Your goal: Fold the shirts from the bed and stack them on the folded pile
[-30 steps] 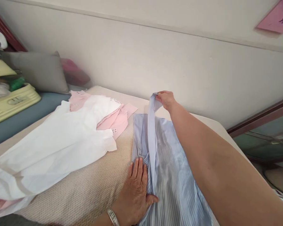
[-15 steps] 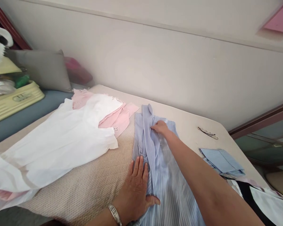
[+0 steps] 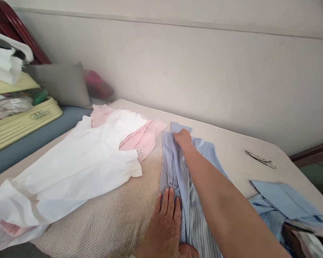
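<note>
Left hand: the left hand is being laid flat, fingers straight and close together, palm down on the near part of the light blue striped cotton garment; nothing is being gripped by it.
Right hand: the right hand is being stretched far forward, with the fingers bent down onto the far end of the striped garment; whether cloth is being pinched under them cannot be told.
Striped garment: it is being kept spread lengthwise on the beige dotted table cover, running from under the left hand up to the right hand; a narrow folded strip of it is lying between the two hands.
Left of the hands: a large white thin fabric piece is being shown spread on the cover, and pale pink fabric pieces with small holes are lying partly under it, just beside the right hand.
Right of the forearm: folded plain blue fabric pieces are lying near the table edge; beyond them a thin metal clip-like tool is lying well apart from the right hand.
Far left: a grey cushion and a pale yellow ribbed plastic case are being seen, well apart from both hands.
</note>
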The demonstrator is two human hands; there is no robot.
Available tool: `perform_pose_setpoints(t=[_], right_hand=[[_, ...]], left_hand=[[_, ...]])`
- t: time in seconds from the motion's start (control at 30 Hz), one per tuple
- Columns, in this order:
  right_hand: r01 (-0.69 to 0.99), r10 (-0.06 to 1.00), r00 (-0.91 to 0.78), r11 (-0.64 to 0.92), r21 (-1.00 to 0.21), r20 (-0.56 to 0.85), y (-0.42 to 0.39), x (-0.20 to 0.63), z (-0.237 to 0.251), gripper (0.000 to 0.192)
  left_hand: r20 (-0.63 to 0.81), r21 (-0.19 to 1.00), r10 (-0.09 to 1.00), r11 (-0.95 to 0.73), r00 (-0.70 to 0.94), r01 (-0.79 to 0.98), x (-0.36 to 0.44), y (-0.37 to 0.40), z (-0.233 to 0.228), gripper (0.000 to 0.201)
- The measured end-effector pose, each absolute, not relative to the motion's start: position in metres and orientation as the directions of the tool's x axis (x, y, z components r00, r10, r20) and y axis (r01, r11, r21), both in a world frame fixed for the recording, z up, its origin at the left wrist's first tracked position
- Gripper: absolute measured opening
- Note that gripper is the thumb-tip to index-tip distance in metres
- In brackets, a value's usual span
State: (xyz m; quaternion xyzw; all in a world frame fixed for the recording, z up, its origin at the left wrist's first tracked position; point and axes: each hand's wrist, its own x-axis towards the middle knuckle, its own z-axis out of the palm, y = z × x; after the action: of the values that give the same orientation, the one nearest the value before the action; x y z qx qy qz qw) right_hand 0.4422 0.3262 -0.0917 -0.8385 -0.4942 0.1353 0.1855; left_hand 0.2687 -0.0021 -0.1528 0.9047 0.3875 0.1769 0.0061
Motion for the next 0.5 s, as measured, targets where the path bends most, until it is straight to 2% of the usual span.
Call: perform_pose_setpoints(t=[0.23,0.37,0.5], right_hand=[[0.708,0.863,0.497,-0.465,-0.531,-0.092,0.347,0.446,-0.110,0.033],[0.682,0.856,0.512,-0.453,-0.574,-0.068,0.343,0.458,-0.111,0.026],[0.679,0.845,0.534,-0.408,-0.610,0.029,0.339,0.474,-0.095,0.026]], left_hand=[[0.328,0.093,0.724,-0.664,0.606,0.742,0.275,0.000,-0.173,0.088],[0.270,0.155,0.716,-0.692,0.644,0.705,0.270,0.000,-0.153,0.102],[0.225,0.193,0.725,-0.688,0.651,0.699,0.266,0.000,-0.135,0.107]])
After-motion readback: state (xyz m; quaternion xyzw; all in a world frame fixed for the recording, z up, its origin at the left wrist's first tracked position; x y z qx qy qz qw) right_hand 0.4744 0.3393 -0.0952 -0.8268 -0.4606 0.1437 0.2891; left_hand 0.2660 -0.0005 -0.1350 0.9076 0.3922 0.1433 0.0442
